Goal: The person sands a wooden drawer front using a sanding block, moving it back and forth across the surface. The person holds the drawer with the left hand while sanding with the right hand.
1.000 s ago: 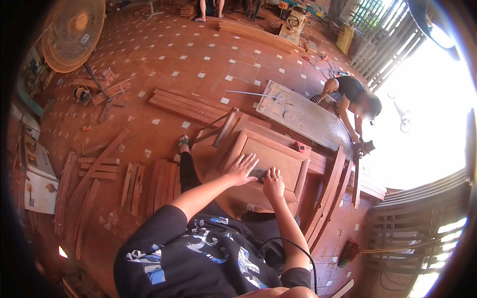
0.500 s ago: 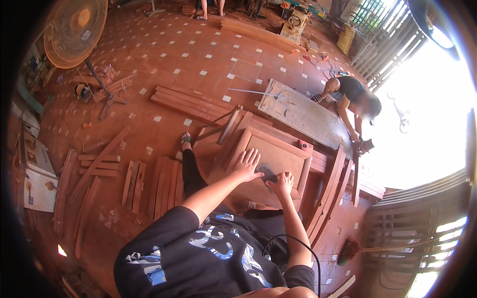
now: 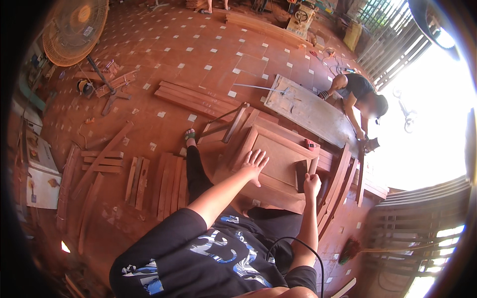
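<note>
A framed wooden panel (image 3: 276, 156) lies before me, its raised border around a flat, lighter middle. My left hand (image 3: 254, 166) rests toward its left side with fingers spread, holding nothing. At the right border, my right hand (image 3: 312, 185) is closed on a dark, flat rectangular piece that looks like sandpaper (image 3: 301, 175). The piece stands out to the left of my fingers, over the panel's inner edge. My fingers cover part of it.
A small red tool (image 3: 310, 144) sits on the panel's far right corner. Beyond is a long grey board (image 3: 313, 111), where another person (image 3: 360, 94) bends over a tool. Wooden strips (image 3: 169, 186) lie at left; a pedestal fan (image 3: 74, 30) stands far left.
My right hand has moved right with the dark piece, from the panel's middle to its right border. My left hand stays on the left side, fingers more spread. The view has shifted slightly.
</note>
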The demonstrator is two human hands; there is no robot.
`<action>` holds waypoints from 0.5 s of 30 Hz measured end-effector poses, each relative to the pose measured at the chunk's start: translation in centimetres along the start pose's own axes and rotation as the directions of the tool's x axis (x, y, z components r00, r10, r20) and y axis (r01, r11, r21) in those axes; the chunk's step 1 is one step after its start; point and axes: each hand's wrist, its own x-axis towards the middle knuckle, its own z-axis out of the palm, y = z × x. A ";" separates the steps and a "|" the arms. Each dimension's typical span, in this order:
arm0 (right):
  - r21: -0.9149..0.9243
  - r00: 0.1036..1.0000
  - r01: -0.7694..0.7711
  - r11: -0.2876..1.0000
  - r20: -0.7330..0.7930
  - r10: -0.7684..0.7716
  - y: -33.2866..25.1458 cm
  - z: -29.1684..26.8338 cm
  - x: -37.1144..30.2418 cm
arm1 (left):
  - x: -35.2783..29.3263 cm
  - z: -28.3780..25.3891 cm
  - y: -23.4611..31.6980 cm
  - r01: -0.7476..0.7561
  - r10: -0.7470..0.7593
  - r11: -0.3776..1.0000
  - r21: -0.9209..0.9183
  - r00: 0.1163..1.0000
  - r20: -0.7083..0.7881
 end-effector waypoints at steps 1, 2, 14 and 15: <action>-0.047 1.000 0.016 0.999 0.008 -0.016 -1.4 -0.4 -0.3 | 0.0 0.0 -0.1 0.011 -0.011 1.000 0.002 1.000 0.011; -0.090 0.999 0.045 0.995 0.025 -0.043 -2.4 0.1 -0.7 | 0.0 0.0 -0.2 0.028 -0.029 1.000 0.011 0.998 0.054; -0.348 0.890 0.440 0.827 0.290 -0.352 -6.4 4.1 -4.4 | 1.2 -2.0 0.6 0.097 -0.111 0.993 0.066 0.954 0.279; -0.239 0.894 0.423 0.874 0.266 -0.360 -7.1 3.4 -4.2 | 1.3 -2.0 0.6 0.104 -0.121 0.992 0.072 0.951 0.286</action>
